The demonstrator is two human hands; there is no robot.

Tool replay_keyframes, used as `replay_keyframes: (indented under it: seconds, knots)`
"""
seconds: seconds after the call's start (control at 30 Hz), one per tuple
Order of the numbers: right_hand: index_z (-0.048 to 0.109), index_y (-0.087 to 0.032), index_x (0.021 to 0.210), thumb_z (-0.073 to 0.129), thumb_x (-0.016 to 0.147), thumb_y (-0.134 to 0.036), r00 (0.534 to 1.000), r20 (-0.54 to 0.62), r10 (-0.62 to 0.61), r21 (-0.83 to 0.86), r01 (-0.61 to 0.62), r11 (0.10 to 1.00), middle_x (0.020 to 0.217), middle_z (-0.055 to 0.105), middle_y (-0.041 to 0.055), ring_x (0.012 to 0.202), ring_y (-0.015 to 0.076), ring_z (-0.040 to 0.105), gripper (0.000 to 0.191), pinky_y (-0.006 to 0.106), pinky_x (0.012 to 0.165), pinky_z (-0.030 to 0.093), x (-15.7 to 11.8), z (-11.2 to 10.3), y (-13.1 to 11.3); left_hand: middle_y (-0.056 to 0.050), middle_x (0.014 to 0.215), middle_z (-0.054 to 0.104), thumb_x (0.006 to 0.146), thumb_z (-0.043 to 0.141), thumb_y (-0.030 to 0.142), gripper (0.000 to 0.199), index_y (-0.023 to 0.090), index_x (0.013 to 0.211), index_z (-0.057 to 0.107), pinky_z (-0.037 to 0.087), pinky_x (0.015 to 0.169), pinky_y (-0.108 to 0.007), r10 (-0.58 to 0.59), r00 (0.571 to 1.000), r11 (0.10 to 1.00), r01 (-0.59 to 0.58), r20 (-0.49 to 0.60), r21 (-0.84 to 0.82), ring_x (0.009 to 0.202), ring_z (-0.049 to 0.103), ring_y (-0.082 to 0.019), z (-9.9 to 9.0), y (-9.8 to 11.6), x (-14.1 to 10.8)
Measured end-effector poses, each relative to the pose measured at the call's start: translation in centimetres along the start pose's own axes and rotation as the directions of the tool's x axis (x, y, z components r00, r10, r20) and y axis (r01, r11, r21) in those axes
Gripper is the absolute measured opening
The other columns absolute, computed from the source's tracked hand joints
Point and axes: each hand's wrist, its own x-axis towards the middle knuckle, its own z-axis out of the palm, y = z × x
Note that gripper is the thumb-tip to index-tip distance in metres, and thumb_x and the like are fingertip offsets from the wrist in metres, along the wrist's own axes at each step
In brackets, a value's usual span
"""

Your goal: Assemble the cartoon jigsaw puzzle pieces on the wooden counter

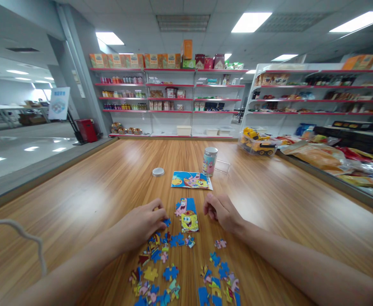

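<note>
The counter [256,187] is streaked with brown wood grain. Toward its near edge, puzzle pieces [170,273] are coloured mostly blue, yellow and pink; the joined puzzle [188,214] is patterned likewise. At the far right corner, a toy truck [260,146] is coloured yellow and black.

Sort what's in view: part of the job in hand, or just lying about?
In the job:
joined cartoon jigsaw section
loose multicoloured jigsaw pieces
flat blue cartoon picture sheet
likely the cartoon-printed cylindrical tin and round silver lid

Lying about:
yellow toy vehicle in a clear plastic bin
whitish cable
colourful plastic packets
</note>
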Motion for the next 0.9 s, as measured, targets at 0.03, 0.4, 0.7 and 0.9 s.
replay_keyframes:
  seconds: [0.03, 0.4, 0.7, 0.9]
  knots:
    - [0.061, -0.016, 0.059, 0.028, 0.095, -0.048, 0.999, 0.005, -0.034, 0.007, 0.034, 0.999, 0.045, 0.049, 0.0012, 0.043, 0.0120, 0.046, 0.059, 0.024, 0.046, 0.034, -0.1, -0.1, 0.1, -0.006, 0.103, 0.054, 0.095, 0.054, 0.020, 0.008, 0.018, 0.097, 0.061, 0.048, 0.075, -0.031, -0.006, 1.000, 1.000, 0.006, 0.005, 0.000, 0.081, 0.058, -0.017, 0.0, 0.1, 0.0]
    - [0.054, -0.017, 0.050, 0.034, 0.075, -0.026, 0.995, -0.014, -0.098, -0.080, 0.097, 0.992, 0.044, 0.048, 0.0017, 0.044, 0.0123, 0.045, 0.033, 0.024, 0.045, 0.031, 0.1, -0.4, -0.1, -0.006, 0.103, 0.052, 0.096, 0.046, 0.018, 0.013, 0.017, 0.094, 0.059, 0.048, 0.077, -0.031, 0.006, 1.000, 1.000, -0.005, 0.020, -0.023, 0.084, 0.057, -0.018, -0.1, 0.1, 0.0]
    - [0.049, -0.018, 0.053, 0.042, 0.064, -0.022, 0.967, 0.241, 0.088, 0.019, -0.095, 0.995, 0.047, 0.049, -0.0013, 0.044, 0.0111, 0.045, 0.014, 0.021, 0.043, 0.031, 1.0, -0.9, 0.2, -0.007, 0.101, 0.052, 0.097, 0.040, 0.020, 0.018, 0.016, 0.089, 0.056, 0.048, 0.078, -0.034, 0.053, 0.997, 0.997, -0.049, 0.052, -0.062, 0.085, 0.056, -0.019, -0.9, 1.1, -0.3]
    - [0.058, -0.014, 0.067, 0.071, 0.061, -0.026, 0.638, 0.765, 0.090, 0.021, -0.164, 0.986, 0.056, 0.056, -0.0047, 0.050, 0.0077, 0.047, 0.018, 0.017, 0.047, 0.035, 1.9, -4.4, -1.9, -0.007, 0.098, 0.053, 0.099, 0.038, 0.020, 0.024, 0.015, 0.085, 0.057, 0.046, 0.075, -0.033, 0.101, 0.994, 0.992, -0.097, 0.049, -0.082, 0.082, 0.056, -0.019, -0.6, 1.4, -0.3]
